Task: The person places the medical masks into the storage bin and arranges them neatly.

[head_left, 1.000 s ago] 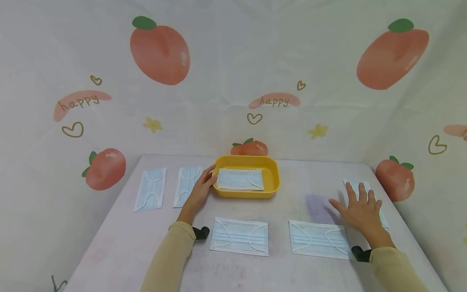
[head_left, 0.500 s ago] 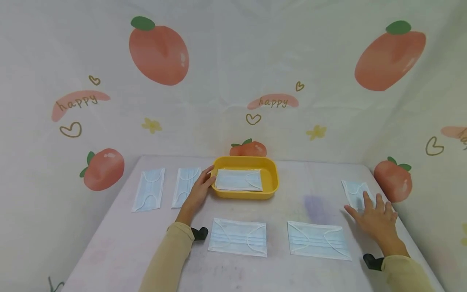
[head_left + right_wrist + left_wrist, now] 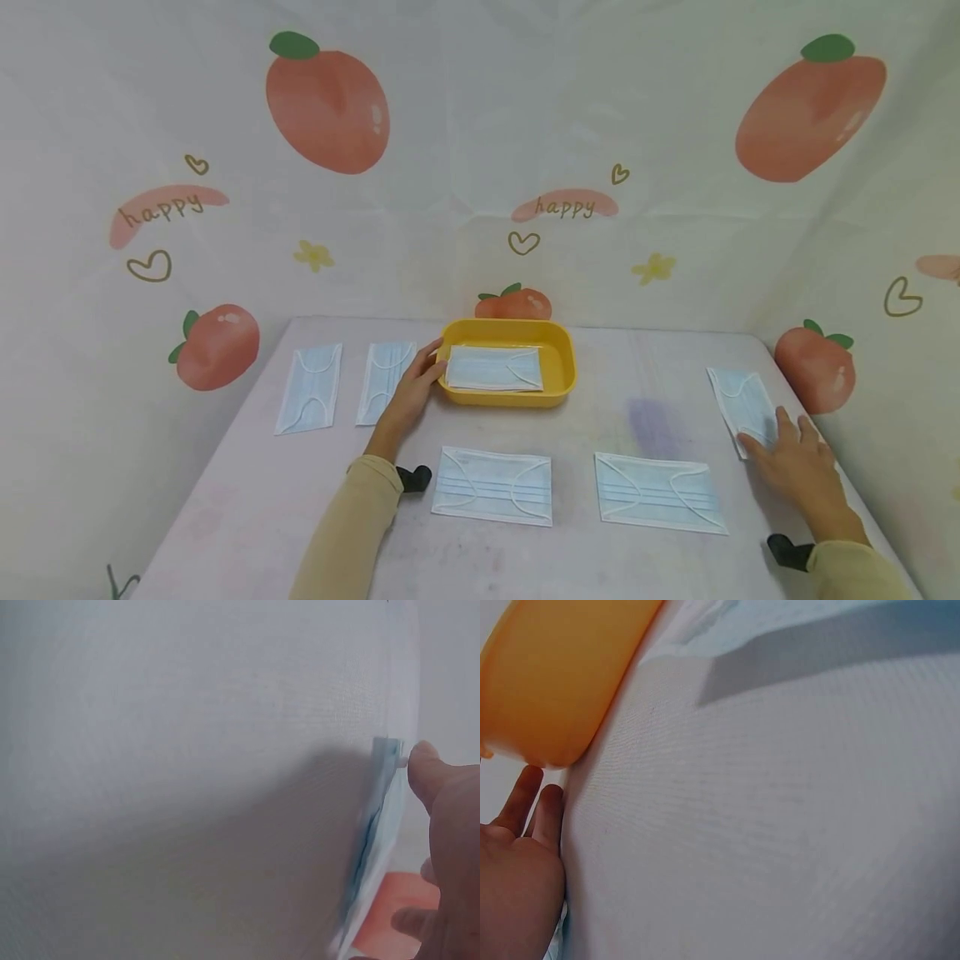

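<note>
My left hand [image 3: 411,400] rests its fingers against the left end of a yellow tray [image 3: 561,358]. In the left wrist view, extended fingers [image 3: 526,796] meet the tray's outer wall [image 3: 562,682]. Inside the tray, toward its left side, lie stacked pale blue face masks [image 3: 493,369]. Over the near end of another face mask [image 3: 741,404], at the table's right side, is my right hand [image 3: 801,467], fingers spread and loosely bent. Its thumb [image 3: 424,761] comes right at the edge of that mask [image 3: 375,832] in the right wrist view.
Two face masks, one at the far left [image 3: 309,389] and one beside the left hand [image 3: 378,379], lie lengthwise. Nearer, one mask [image 3: 492,487] and another to its right [image 3: 660,493] lie crosswise. A fruit-printed cloth [image 3: 450,167] hangs behind the white table [image 3: 480,558].
My right hand has drawn back toward the near right, from over the middle of the right-hand mask to its near end, uncovering most of it. The left hand has stayed at the tray.
</note>
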